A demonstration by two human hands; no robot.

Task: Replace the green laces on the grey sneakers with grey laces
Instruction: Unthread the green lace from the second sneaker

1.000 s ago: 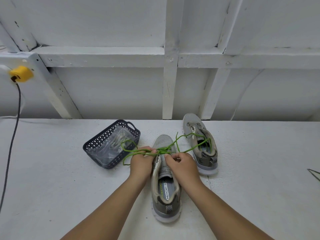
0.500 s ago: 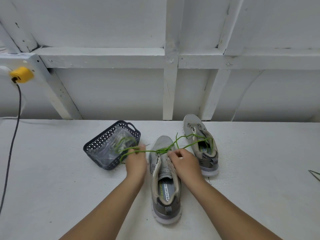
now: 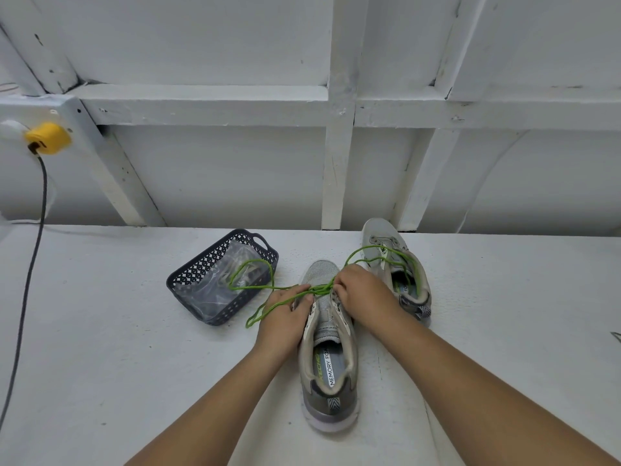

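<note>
I've got the near sneaker (image 3: pixel 327 364) as my landmark, toe pointing away from me, heel closest, lying on the white table (image 3: pixel 100 348). Left hand (image 3: pixel 285 317) sits against its left side, fingers curled, pinching the green lace (image 3: pixel 265 287) right at the front eyelets. Right hand (image 3: pixel 364 294) is on the other side of the tongue, fingers curled tight at the same knot of lace; exact fingertip grip is hidden, so I cannot tell which strand it pinches. Lace is only threaded at the toe end of this shoe. One loop runs left from the sneaker and over the basket (image 3: pixel 215 264), another droops onto the table just left of my left hand. More green lace arcs right and behind, over the second sneaker (image 3: pixel 396 264), which lies just beyond and right of the near one, apart from it. Basket is dark, perforated, to the left and slightly behind the sneaker, with a clear plastic bag (image 3: pixel 215 290) inside; contents too blurry to call. Far left of it all, a yellow plug (image 3: pixel 48 137) with black cable (image 3: pixel 33 257) hanging down the wall
</note>
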